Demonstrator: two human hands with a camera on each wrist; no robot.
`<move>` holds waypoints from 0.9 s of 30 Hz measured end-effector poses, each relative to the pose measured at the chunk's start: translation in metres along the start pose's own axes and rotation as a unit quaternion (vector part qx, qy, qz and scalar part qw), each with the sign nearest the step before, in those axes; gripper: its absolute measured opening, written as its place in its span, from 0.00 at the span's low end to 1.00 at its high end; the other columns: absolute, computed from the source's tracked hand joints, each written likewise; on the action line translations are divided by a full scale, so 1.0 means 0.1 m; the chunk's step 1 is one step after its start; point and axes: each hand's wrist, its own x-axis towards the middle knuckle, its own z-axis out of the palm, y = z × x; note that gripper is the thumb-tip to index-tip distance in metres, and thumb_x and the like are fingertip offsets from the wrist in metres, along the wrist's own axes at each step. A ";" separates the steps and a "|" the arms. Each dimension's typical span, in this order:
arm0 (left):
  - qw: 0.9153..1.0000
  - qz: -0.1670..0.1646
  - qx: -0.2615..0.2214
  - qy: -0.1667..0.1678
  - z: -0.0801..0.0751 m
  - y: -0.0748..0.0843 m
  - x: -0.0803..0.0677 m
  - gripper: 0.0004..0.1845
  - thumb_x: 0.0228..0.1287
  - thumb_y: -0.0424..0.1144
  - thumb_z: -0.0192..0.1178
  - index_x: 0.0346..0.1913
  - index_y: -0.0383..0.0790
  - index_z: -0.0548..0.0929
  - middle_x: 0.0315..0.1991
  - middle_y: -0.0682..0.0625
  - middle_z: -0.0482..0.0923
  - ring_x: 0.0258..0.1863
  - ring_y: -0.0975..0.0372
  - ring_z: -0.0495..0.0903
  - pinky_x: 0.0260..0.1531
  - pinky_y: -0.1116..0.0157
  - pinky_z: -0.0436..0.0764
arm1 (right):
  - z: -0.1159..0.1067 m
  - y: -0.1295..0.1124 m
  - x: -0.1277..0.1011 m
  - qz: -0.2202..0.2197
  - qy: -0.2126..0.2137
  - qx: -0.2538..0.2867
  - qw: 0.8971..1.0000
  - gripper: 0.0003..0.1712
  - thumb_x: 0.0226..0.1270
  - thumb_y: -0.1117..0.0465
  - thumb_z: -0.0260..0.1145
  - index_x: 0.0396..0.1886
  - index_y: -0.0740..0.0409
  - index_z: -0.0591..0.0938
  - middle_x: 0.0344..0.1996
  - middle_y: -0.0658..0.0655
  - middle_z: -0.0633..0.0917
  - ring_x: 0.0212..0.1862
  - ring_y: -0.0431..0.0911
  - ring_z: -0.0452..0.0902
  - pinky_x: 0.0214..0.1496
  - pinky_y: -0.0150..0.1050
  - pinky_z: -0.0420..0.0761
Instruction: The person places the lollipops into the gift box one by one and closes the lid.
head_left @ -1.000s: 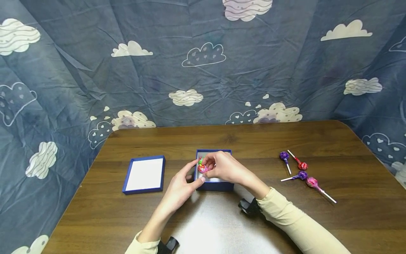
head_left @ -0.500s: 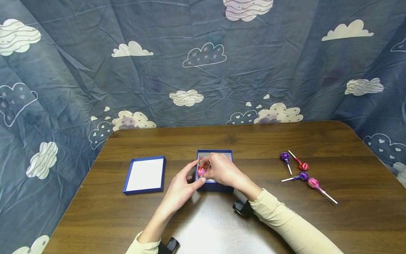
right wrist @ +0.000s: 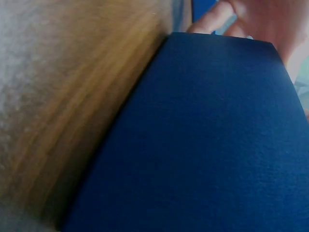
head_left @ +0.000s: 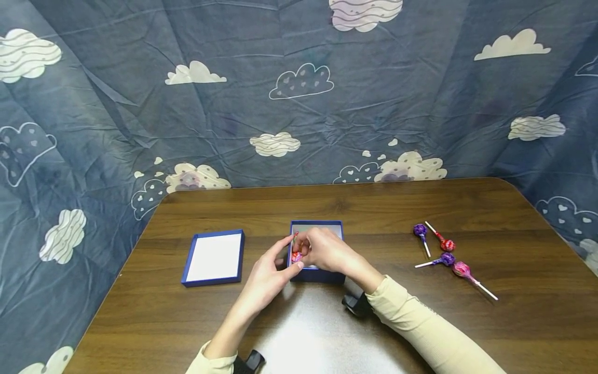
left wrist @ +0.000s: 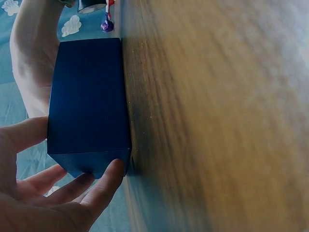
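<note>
A blue open box (head_left: pixel 317 276) with a pale inside stands on the table. My left hand (head_left: pixel 265 280) holds its left end, thumb at the near corner and fingertips against the end wall, as the left wrist view also shows. Bent over the box, my right hand (head_left: pixel 324 250) has its fingers inside and pinches a lollipop (head_left: pixel 297 257) with a pink and red wrapper near the left wall. A bit of green and red wrapper shows just behind it. My right fingertips are partly hidden. The right wrist view is mostly filled by the box's near wall (right wrist: pixel 193 135).
A blue lid (head_left: pixel 216 256), white inside, lies to the left. Toward the right are a purple lollipop (head_left: pixel 420 230), a red lollipop (head_left: pixel 447 245), a second purple lollipop (head_left: pixel 446 258) and a pink lollipop (head_left: pixel 461 269). Behind the table hangs a cloud-patterned cloth (head_left: pixel 224 119).
My right hand has lowered slightly and shifted a little toward me inside the box, with the pink and red lollipop moving nearer the front. My left hand stays on the box.
</note>
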 end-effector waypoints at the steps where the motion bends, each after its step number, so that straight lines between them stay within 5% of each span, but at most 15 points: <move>1: 1.000 -0.001 -0.001 0.000 0.00 0.00 0.00 0.34 0.60 0.49 0.68 0.70 0.52 0.72 0.60 0.42 0.76 0.52 0.50 0.79 0.36 0.58 0.79 | -0.01 0.00 0.00 0.000 -0.002 0.002 1.000 0.10 0.46 0.66 0.76 0.29 0.50 0.85 0.20 0.41 0.79 0.27 0.37 0.73 0.34 0.37 0.72; 19: 1.000 -0.001 0.008 0.007 0.02 0.01 0.01 0.33 0.59 0.47 0.68 0.69 0.53 0.72 0.62 0.44 0.75 0.53 0.49 0.79 0.40 0.56 0.79 | -0.18 -0.01 -0.06 -0.007 0.008 0.065 0.998 0.13 0.49 0.71 0.67 0.36 0.56 0.85 0.25 0.46 0.82 0.28 0.40 0.76 0.32 0.35 0.73; 27: 1.000 -0.005 0.017 0.003 0.01 0.00 0.01 0.33 0.59 0.47 0.68 0.69 0.52 0.72 0.63 0.42 0.73 0.53 0.47 0.78 0.42 0.52 0.79 | -0.36 0.00 -0.20 -0.019 0.051 0.086 0.995 0.10 0.57 0.67 0.68 0.39 0.57 0.85 0.26 0.44 0.82 0.30 0.42 0.78 0.33 0.36 0.75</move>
